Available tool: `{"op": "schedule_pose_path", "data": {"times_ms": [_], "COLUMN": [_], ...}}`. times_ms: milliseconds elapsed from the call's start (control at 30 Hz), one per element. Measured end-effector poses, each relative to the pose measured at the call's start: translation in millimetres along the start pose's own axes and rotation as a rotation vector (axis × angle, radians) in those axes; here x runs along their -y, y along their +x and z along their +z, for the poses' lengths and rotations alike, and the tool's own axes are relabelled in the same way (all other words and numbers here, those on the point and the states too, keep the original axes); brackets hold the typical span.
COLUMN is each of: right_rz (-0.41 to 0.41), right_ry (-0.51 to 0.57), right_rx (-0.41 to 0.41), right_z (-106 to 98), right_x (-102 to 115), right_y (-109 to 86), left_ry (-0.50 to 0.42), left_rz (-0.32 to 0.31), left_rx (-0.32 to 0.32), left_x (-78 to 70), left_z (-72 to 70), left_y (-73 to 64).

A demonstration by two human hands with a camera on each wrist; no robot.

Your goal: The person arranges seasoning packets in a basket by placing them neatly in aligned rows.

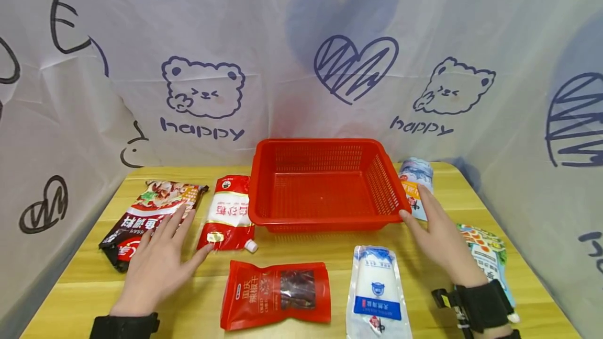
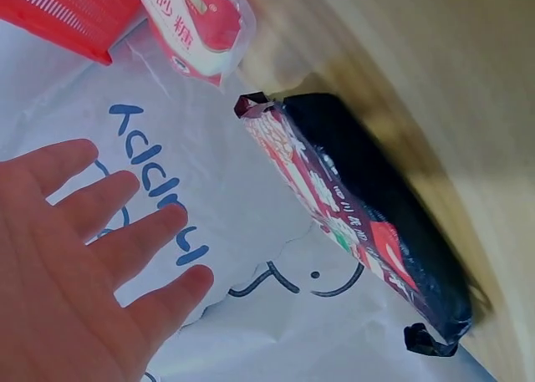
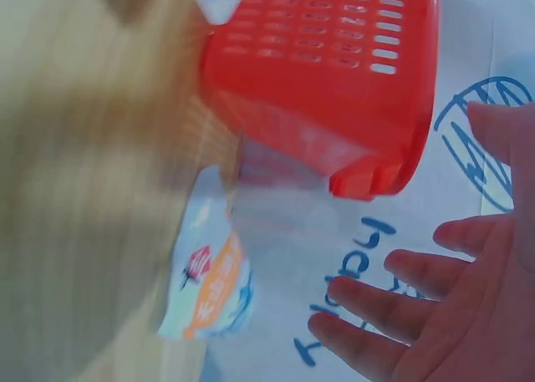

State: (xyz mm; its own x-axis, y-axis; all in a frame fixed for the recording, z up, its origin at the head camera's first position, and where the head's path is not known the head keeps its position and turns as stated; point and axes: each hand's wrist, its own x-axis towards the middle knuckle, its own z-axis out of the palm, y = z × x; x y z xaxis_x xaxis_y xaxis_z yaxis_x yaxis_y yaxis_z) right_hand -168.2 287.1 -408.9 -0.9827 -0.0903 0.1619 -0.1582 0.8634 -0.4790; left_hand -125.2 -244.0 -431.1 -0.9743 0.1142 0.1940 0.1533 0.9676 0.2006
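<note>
My left hand [image 1: 157, 263] hovers with spread fingers over the near edge of a dark seasoning packet [image 1: 136, 229], holding nothing. Just to its right lies a red and white sugar pouch [image 1: 228, 213] with a white cap. The right hand [image 1: 440, 239], fingers extended, is held near the right front corner of a red plastic basket [image 1: 320, 224], whose inside shows no items. Beyond that hand, a blue and orange salt packet [image 1: 416, 179] lies beside the basket, partly hidden by the fingers. In the right wrist view the hand [image 3: 451, 298] grips nothing.
Toward the front lie a red bag of dried chilies [image 1: 275, 294] and a white and blue salt packet [image 1: 378, 292]. A green and white pouch [image 1: 485, 250] sits at the right, partly behind the right wrist. White cloth [image 1: 282, 67] with drawings surrounds the wooden table [image 1: 188, 307].
</note>
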Motion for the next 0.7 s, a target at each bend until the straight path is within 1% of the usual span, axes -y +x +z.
{"op": "schedule_pose_path", "data": {"times_ms": [167, 267, 400, 567, 700], "right_rz": [-0.006, -0.028, -0.039, -0.016, 0.014], "right_ry": [0.015, 0.026, 0.046, 0.038, 0.044], "right_rx": [0.028, 0.046, 0.078, 0.117, 0.133], "right_z": [1, 3, 7, 12, 18], "right_x": [9, 12, 14, 16, 18], "right_y": [22.2, 35.4, 49.3, 62.8, 70.7], "left_ry": [-0.001, -0.002, 0.021, 0.064, 0.087], "left_rz": [0.006, 0.010, 0.023, 0.050, 0.054], "left_rx": [-0.002, 0.014, 0.042, 0.063, 0.102], "left_x": [5.0, 9.7, 18.5, 29.9, 40.5], "left_z": [-6.6, -10.9, -14.5, -15.6, -12.2], "left_y": [6.1, 12.7, 22.9, 35.0, 47.7]}}
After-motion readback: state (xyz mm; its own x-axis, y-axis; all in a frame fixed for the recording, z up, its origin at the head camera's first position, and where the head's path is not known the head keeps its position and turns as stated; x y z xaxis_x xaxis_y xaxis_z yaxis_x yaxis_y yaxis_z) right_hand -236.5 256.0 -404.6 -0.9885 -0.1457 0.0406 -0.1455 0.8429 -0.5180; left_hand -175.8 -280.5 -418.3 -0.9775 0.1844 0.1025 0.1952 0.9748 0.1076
